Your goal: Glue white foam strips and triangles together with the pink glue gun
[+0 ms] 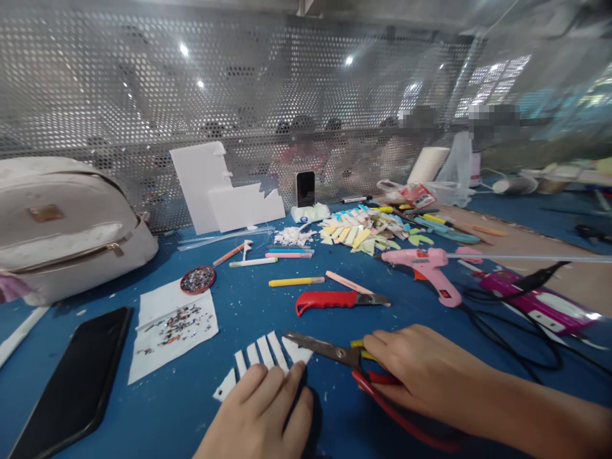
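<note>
My left hand is palm down on the blue table, fingertips resting on a row of cut white strips. Its thumb stands apart from the fingers, and they grip nothing that I can see. A white corner piece with a dark dot lies at the row's left end. My right hand is closed around the handles of scissors with red and yellow grips. Their blades point left, and the tip lies over a white pointed piece at the row's right end.
Beyond the hands lie a red-handled folding knife, markers and a pink glue gun with a purple power strip. Left are a phone, beads on paper and a white backpack. Coloured scraps are heaped behind.
</note>
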Demonstrator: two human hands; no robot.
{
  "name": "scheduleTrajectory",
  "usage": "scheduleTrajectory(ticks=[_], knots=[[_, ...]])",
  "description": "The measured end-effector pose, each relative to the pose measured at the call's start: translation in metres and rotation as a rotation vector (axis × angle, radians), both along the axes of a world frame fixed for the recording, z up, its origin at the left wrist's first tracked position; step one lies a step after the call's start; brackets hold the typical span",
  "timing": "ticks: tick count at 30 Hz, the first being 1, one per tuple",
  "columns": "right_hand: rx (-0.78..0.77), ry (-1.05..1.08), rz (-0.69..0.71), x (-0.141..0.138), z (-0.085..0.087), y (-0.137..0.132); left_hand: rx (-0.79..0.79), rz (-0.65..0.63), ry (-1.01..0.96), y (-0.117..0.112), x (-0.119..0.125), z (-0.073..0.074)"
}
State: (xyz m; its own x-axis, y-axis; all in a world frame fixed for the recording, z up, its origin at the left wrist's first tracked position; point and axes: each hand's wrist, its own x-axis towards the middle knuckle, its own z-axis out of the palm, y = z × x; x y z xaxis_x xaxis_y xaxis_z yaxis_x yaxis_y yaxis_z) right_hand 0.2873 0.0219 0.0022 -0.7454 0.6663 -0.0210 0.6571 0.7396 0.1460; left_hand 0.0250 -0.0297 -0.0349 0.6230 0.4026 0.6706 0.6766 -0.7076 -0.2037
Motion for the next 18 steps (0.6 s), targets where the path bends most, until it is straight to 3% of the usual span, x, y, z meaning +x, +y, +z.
scheduleTrajectory(ticks=[8, 18], knots=[[-0.013, 0.020, -0.012, 0.000, 0.005, -0.002, -0.002, 0.005, -0.007, -0.001, 0.002, -0.001], [-0.236, 0.056, -0.182, 0.000, 0.021, 0.000, -0.038, -0.018, -0.029, 0.002, 0.003, 0.003]])
